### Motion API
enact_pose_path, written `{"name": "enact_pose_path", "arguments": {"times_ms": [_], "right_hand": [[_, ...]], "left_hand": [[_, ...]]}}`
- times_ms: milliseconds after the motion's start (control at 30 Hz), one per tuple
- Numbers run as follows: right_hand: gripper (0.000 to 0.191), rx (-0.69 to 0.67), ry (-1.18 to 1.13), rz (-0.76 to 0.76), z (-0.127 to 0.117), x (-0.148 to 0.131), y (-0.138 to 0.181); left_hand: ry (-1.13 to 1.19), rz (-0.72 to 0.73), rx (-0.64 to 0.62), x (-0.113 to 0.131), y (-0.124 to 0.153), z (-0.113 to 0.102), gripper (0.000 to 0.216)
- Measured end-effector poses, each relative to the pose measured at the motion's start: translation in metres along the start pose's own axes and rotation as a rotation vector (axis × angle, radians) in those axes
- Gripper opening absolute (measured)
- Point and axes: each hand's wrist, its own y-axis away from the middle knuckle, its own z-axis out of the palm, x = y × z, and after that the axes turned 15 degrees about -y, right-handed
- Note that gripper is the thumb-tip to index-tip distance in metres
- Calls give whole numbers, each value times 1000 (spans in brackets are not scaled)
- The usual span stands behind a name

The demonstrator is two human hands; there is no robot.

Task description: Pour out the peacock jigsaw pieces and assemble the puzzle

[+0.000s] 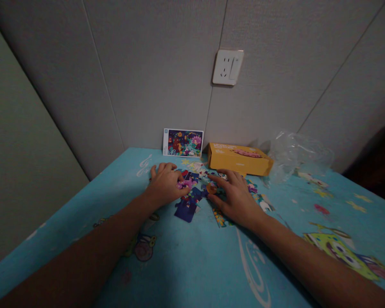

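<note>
Several colourful jigsaw pieces [192,197] lie in a loose cluster on the blue cartoon-print tablecloth [192,265]. My left hand [164,185] rests palm down on the left side of the cluster, fingers curled over a purple piece [183,184]. My right hand [235,194] lies on the right side of the cluster. Its thumb and fingers pinch an orange-marked piece [211,188]. A dark blue piece [186,210] lies just in front of my hands.
A reference picture card [182,143] leans against the grey wall. A yellow box [239,159] sits behind my right hand, with a crumpled clear plastic bag [297,156] to its right. A wall socket [227,67] is above.
</note>
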Motion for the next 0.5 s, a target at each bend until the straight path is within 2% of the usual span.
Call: {"name": "enact_pose_path", "arguments": {"times_ms": [200,500], "right_hand": [[35,-10,-52,4,0,3,0],[32,-21,-66,19,2,4,0]], "left_hand": [[-27,-29,-8,-1,0,2,35],[-74,-60,-23,-3,-1,3,59]]}}
